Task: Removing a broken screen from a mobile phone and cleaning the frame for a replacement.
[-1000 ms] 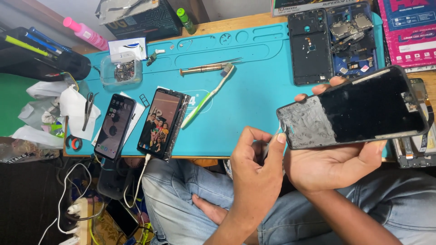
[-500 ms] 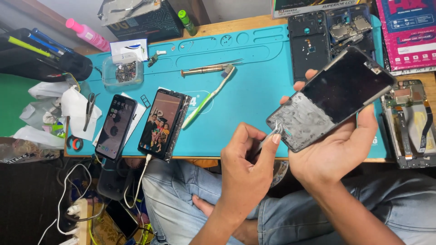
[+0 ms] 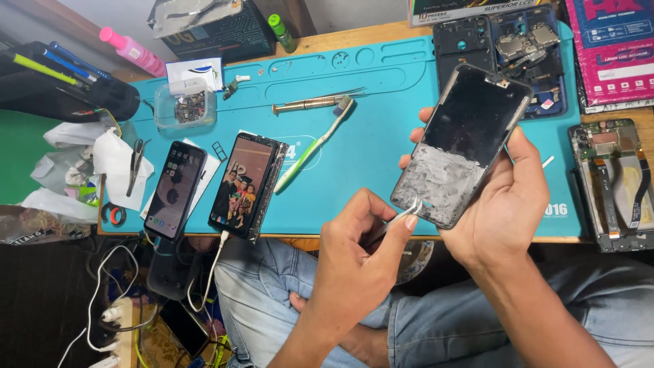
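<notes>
Head view shows the right hand (image 3: 501, 204) closed around a phone screen panel (image 3: 463, 146), held tilted above the near edge of the surface, back side up. The left hand (image 3: 357, 255) pinches a pair of tweezers (image 3: 402, 217) whose tip touches the lower corner of the panel, where a strip of pale glue is lifting. The upper half of the panel is dark and looks clean; the lower half is covered in grey, patchy glue residue. By my judgement the cleaning is no more than half done: only a small bit at the corner is coming away, and the whole grey patch is left to peel.

A teal work mat (image 3: 368, 146) covers most of the wooden surface. Near its left edge lie two phones side by side, a dark one (image 3: 175, 189) and one with a lit picture on its screen (image 3: 245, 184), the latter with a white cable running off the near edge. Between them and the panel lies a green-and-white toothbrush (image 3: 315, 143), with a brass-coloured screwdriver (image 3: 303, 105) behind it. A clear box of small parts (image 3: 185, 105) sits toward the far left corner, a pink bottle (image 3: 133, 49) beyond it. At the far right corner lies an opened phone frame with its boards showing (image 3: 507, 41), and another stripped frame (image 3: 616, 184) rests at the right edge, off the mat. Below the surface are the person's jeans, crossed legs and a power strip on the floor.
</notes>
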